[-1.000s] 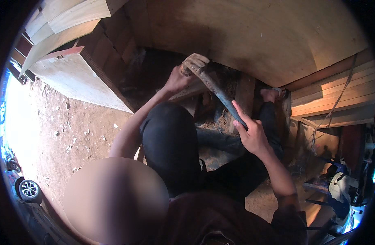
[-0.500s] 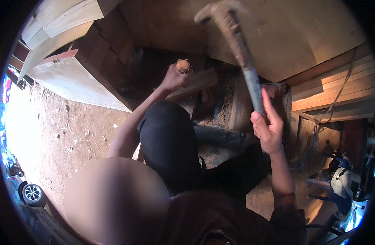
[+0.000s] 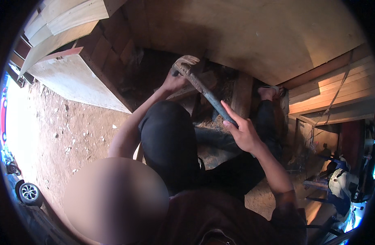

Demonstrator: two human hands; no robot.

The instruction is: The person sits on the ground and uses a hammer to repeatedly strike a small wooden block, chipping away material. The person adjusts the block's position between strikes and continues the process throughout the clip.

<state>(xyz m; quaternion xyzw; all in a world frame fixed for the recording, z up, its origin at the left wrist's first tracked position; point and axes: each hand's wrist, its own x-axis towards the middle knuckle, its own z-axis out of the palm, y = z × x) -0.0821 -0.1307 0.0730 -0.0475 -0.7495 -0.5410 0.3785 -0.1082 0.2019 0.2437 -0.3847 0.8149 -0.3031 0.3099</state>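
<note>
My right hand (image 3: 245,135) is closed round the grey-blue lower handle of a worn claw hammer (image 3: 207,94), its index finger laid along the shaft. The hammer's head is down at the top of my left hand (image 3: 173,83). That hand is a fist round an upright wooden-handled tool, apparently a chisel; the hammer head covers its end now, and its frayed round top showed earlier. The blade is hidden. Beneath and beside my left fist lies a wooden block (image 3: 210,79), partly in shadow.
A large plywood panel (image 3: 256,36) stands in front. A pale board (image 3: 81,83) and stacked planks (image 3: 73,18) are at left, a slatted wood piece (image 3: 334,90) at right. My bent knee (image 3: 168,134) is close to my left arm. Wood shavings lie between beams.
The hammer has swung down and left from its raised position onto the top of the tool in my left fist. My right hand moved left and slightly down; my left hand stayed put.
</note>
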